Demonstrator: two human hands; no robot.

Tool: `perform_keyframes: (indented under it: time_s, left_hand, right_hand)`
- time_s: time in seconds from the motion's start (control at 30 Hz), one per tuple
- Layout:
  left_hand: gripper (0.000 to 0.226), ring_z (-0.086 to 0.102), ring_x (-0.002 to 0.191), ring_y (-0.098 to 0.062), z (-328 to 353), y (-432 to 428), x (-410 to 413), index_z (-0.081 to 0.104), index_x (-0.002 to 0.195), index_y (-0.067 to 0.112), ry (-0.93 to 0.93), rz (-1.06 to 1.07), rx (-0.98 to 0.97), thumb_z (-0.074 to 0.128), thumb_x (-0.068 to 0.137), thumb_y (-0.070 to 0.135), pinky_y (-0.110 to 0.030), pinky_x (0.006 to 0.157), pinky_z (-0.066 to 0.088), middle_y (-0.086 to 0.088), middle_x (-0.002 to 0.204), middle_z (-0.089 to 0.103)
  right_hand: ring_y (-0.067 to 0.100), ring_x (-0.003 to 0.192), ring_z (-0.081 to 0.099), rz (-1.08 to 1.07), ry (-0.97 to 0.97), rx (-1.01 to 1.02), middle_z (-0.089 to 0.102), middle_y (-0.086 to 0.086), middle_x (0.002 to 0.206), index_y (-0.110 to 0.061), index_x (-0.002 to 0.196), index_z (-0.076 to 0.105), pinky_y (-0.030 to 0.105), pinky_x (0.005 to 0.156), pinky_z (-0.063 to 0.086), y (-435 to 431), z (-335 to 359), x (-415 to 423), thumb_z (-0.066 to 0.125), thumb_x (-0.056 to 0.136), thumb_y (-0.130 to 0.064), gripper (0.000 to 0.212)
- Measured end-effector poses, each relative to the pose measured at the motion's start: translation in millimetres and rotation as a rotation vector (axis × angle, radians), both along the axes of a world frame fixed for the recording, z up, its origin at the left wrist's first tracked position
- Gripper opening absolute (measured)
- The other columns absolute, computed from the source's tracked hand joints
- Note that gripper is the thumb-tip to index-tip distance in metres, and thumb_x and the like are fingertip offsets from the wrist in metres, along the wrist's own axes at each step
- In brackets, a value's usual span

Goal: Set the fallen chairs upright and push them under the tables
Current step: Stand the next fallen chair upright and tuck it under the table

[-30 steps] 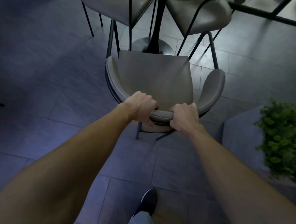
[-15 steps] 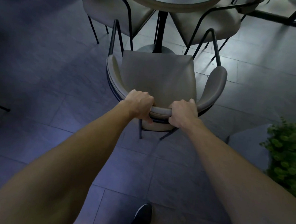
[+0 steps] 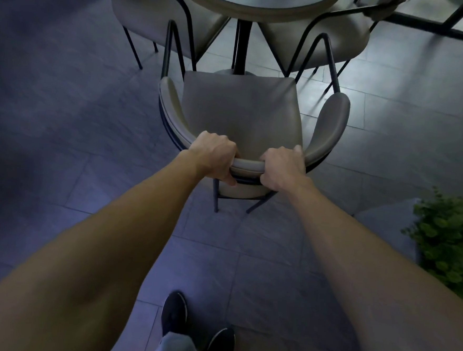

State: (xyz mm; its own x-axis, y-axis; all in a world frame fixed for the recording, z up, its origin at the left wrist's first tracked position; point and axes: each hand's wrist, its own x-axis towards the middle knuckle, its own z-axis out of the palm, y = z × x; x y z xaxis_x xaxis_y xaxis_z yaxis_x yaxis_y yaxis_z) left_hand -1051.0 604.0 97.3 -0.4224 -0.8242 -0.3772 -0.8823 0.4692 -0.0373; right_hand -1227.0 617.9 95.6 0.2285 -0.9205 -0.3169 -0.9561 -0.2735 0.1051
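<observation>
head view: left hand and right hand both clenched on curved backrest of chair, chair upright on all legs. over last second chair slid forward, away from hands' side; round worktop edge now looms just beyond seat front, pedestal nearer. 2 other chairs already tucked beyond. judgement: righting done, push underway, seat not yet under worktop; short further shove needed. plant right of right hand, clear.
</observation>
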Motion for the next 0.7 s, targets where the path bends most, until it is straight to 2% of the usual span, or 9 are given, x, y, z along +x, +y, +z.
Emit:
perform_keyframes:
  time_s: [0.27,0.4,0.7]
  left_hand:
    - [0.059,0.062,0.074,-0.019,3,-19,8,0.069,0.110,0.038,0.005,-0.044,-0.004,0.067,0.068,0.079,-0.032,0.062,0.041,0.006,0.085,0.066]
    - [0.059,0.062,0.073,-0.019,5,-20,10,0.070,0.108,0.036,0.011,-0.083,0.000,0.066,0.068,0.079,-0.032,0.062,0.046,0.005,0.083,0.067]
    - [0.058,0.061,0.067,-0.015,2,-34,33,0.071,0.107,0.037,0.003,-0.144,-0.013,0.064,0.069,0.079,-0.030,0.060,0.049,0.009,0.079,0.066]
  right_hand:
    - [0.023,0.089,0.065,-0.006,0.018,0.003,0.069,-0.003,0.088,-0.028,0.096,0.068,0.040,0.085,0.033,-19,-4,8,0.058,0.079,-0.024,0.020]
    - [0.022,0.090,0.066,-0.015,0.020,0.002,0.070,-0.005,0.090,-0.030,0.100,0.070,0.040,0.084,0.033,-19,-6,9,0.058,0.077,-0.025,0.026]
    - [0.023,0.091,0.066,-0.040,0.009,-0.010,0.070,-0.004,0.090,-0.028,0.098,0.070,0.040,0.083,0.030,-22,-5,30,0.058,0.077,-0.026,0.025]
